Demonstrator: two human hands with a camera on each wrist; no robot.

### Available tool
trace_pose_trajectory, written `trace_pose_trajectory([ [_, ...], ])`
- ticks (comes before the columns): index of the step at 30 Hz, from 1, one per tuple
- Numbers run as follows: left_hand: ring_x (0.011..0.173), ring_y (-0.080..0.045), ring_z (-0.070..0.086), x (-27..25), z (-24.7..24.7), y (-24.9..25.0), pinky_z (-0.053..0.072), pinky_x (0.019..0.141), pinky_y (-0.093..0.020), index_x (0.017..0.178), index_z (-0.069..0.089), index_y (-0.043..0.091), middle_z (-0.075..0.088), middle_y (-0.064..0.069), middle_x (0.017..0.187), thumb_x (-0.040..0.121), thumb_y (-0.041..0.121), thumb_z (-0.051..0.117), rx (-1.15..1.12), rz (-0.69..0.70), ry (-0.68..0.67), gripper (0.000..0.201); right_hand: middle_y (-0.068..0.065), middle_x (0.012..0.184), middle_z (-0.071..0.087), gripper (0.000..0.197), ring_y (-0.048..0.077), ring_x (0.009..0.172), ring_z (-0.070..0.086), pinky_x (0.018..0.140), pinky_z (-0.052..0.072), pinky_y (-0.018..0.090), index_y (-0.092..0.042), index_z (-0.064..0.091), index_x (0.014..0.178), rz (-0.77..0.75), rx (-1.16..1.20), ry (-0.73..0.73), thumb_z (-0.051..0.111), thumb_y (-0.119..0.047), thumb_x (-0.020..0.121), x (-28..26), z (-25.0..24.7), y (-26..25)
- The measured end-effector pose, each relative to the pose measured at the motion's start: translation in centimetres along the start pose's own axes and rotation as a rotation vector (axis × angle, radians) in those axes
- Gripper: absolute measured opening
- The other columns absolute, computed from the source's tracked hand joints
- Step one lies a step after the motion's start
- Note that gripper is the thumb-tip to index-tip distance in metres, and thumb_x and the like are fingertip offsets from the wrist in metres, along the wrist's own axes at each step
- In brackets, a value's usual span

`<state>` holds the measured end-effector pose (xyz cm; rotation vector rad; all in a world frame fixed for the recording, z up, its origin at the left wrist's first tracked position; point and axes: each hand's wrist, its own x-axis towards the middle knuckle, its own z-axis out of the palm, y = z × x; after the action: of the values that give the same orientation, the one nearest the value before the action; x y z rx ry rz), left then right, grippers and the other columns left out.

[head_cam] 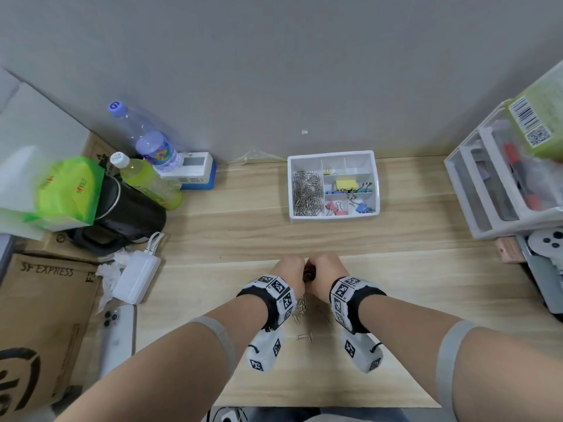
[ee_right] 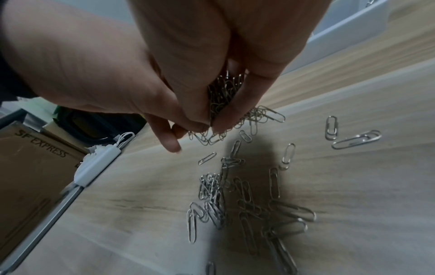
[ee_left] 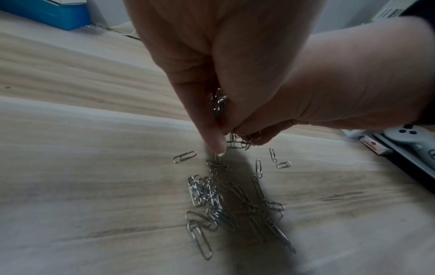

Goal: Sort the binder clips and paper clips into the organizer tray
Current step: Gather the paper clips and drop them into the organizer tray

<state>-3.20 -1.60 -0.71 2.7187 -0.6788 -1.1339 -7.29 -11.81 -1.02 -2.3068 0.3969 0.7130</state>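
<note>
Both hands meet over the wooden table, cupped together round a bunch of silver paper clips (ee_right: pixel 223 93). My left hand (head_cam: pixel 292 268) and right hand (head_cam: pixel 324 268) press against each other, and clips dangle from the fingertips (ee_left: pixel 217 147). Several loose paper clips (ee_left: pixel 235 201) lie scattered on the table right under the hands. The white organizer tray (head_cam: pixel 333 217) stands farther back, to the right of centre. Its long left compartment holds a heap of paper clips (head_cam: pixel 307 193). Its smaller compartments hold yellow, pink and blue binder clips (head_cam: pixel 345 184).
At the left are two bottles (head_cam: pixel 146 166), a black bag (head_cam: pixel 128 214), a white power bank (head_cam: pixel 137 277), a phone (head_cam: pixel 117 339) and a cardboard box (head_cam: pixel 39 315). A clear drawer unit (head_cam: pixel 499 190) and a game controller (head_cam: pixel 548 243) stand at the right.
</note>
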Motion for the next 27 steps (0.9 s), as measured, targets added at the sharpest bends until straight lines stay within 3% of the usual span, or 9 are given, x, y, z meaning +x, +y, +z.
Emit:
trace_pose_trajectory([
  [5, 0.104, -0.032, 0.06, 1.5, -3.0, 0.0, 0.044, 0.077, -0.031, 0.11, 0.06, 0.002, 0.061, -0.016, 0.111, 0.087, -0.001, 0.054, 0.021, 0.047, 0.049, 0.023, 0.011, 0.089, 0.072, 0.013, 0.027, 0.086, 0.067, 0.081, 0.055, 0.036, -0.008, 0.071, 0.092, 0.01, 0.024, 0.035, 0.066, -0.011, 0.08, 1.7, -2.3, -1.3],
  [11, 0.099, -0.03, 0.063, 5.4, -9.2, 0.4, 0.049, 0.08, -0.032, 0.107, 0.062, 0.001, 0.063, -0.017, 0.111, 0.089, -0.001, 0.054, 0.146, 0.12, 0.111, 0.02, 0.012, 0.091, 0.071, 0.012, 0.025, 0.084, 0.065, 0.078, 0.053, 0.032, -0.005, 0.071, 0.091, 0.01, 0.119, 0.159, 0.068, -0.007, 0.079, 5.5, -6.5, -3.5],
  [17, 0.099, -0.031, 0.064, 10.4, -14.7, 0.3, 0.053, 0.083, -0.035, 0.109, 0.062, 0.002, 0.06, -0.016, 0.112, 0.087, -0.004, 0.055, 0.348, 0.26, 0.076, 0.023, 0.005, 0.09, 0.07, 0.017, 0.023, 0.085, 0.067, 0.069, 0.05, 0.028, -0.013, 0.069, 0.097, 0.162, 0.316, 0.294, 0.068, -0.014, 0.081, 10.2, -8.4, -4.5],
  [21, 0.093, -0.029, 0.064, 13.2, -15.7, 0.1, 0.05, 0.073, -0.032, 0.111, 0.06, 0.004, 0.061, -0.012, 0.108, 0.088, -0.006, 0.055, 0.464, 0.318, 0.048, 0.025, 0.005, 0.084, 0.071, 0.011, 0.024, 0.077, 0.067, 0.074, 0.058, 0.036, -0.015, 0.069, 0.088, 0.243, 0.433, 0.354, 0.069, -0.015, 0.078, 12.6, -8.4, -4.7],
  [27, 0.1, -0.027, 0.065, 15.8, -15.4, -0.1, 0.056, 0.08, -0.038, 0.113, 0.059, 0.01, 0.059, -0.008, 0.115, 0.09, 0.002, 0.054, 0.539, 0.358, 0.042, 0.026, 0.01, 0.094, 0.071, 0.014, 0.03, 0.085, 0.066, 0.075, 0.054, 0.035, -0.012, 0.067, 0.097, 0.276, 0.443, 0.417, 0.059, -0.015, 0.087, 14.8, -7.0, -4.1],
])
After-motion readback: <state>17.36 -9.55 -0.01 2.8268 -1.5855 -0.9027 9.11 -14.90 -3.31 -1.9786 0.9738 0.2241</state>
